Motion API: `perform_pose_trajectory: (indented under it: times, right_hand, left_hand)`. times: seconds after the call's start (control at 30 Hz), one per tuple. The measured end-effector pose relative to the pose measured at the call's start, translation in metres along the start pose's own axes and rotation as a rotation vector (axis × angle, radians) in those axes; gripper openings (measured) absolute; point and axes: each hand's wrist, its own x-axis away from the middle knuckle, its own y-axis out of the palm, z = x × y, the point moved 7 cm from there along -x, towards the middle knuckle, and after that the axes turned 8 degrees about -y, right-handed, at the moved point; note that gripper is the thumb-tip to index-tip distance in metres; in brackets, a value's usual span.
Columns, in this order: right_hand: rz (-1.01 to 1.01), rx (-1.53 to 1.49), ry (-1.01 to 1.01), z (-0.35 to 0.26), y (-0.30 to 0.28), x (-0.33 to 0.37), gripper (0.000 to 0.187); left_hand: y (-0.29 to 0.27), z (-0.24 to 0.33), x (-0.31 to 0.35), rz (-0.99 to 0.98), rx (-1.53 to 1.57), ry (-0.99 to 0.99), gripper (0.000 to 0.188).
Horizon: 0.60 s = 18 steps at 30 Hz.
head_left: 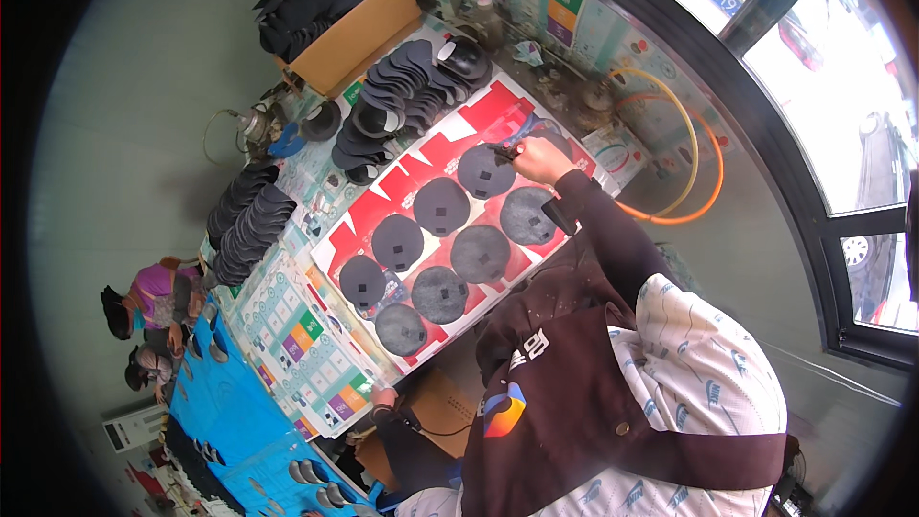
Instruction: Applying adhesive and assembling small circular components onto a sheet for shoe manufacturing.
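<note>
My right hand [541, 161] is closed on a small dark tool [504, 152] over the far end of a red and white board [493, 302]. Its exact kind does not show. Under the tool lies a round dark grey disc [485, 172] with a small black square on it. Several similar discs, such as one nearer the middle [441, 207] and a paler one [480, 254], lie in two rows on the board. My left hand [383, 395] rests at the table's near edge beside the board, fingers loosely out and holding nothing I can see.
Stacked dark curved pieces [397, 86] stand behind the board, with another stack [249, 225] to the left. A cardboard box [359, 33] holds more. Orange and yellow hoses [704, 182] loop at the right. A blue-covered table [225, 378] and people [158, 297] are at the left.
</note>
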Motion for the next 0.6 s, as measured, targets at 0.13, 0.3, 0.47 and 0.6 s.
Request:
perform_pose_trajectory:
  times: [0.13,0.3,0.47,0.6]
  right_hand:
    - [0.044,-0.074,-0.008,-0.002,0.001,-0.004,0.028]
    - [-0.124,0.034,-0.014,-0.002,0.011,-0.001,0.029]
    - [0.054,-0.027,-0.039,-0.015,0.001,-0.002,0.029]
    - [-0.313,-0.032,0.114,0.015,0.006,0.011,0.028]
  left_hand:
    - [0.006,0.003,0.003,-0.018,0.012,-0.014,0.08]
    - [0.01,0.008,0.008,-0.054,0.019,-0.045,0.089]
    - [0.002,-0.001,0.01,0.007,-0.005,-0.034,0.087]
    - [0.001,0.05,0.023,-0.082,-0.068,0.194,0.072]
